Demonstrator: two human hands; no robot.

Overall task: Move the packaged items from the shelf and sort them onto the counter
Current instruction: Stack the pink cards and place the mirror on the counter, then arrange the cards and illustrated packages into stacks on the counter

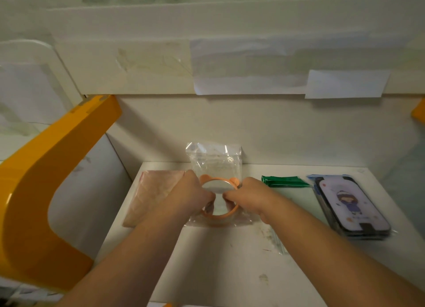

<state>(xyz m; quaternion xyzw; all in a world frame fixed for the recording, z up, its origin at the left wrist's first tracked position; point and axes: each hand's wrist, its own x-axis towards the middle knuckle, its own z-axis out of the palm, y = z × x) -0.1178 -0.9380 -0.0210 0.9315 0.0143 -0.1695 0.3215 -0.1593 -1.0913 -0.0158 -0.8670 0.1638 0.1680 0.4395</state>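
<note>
Head view: white counter (230, 260) bears packages beneath paper-covered wall (161, 72).

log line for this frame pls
stage: handling bagged item | left hand: on orange mirror bag | right hand: on same bag | surface: white shelf | neighbours: pink packet, phone cases

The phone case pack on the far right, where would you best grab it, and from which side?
Probably by its long right edge, coming from the right. The phone case pack lies flat, and its left edge abuts the green packet, while the right edge looks clear. Both hands are busy with the bagged orange mirror.
</note>
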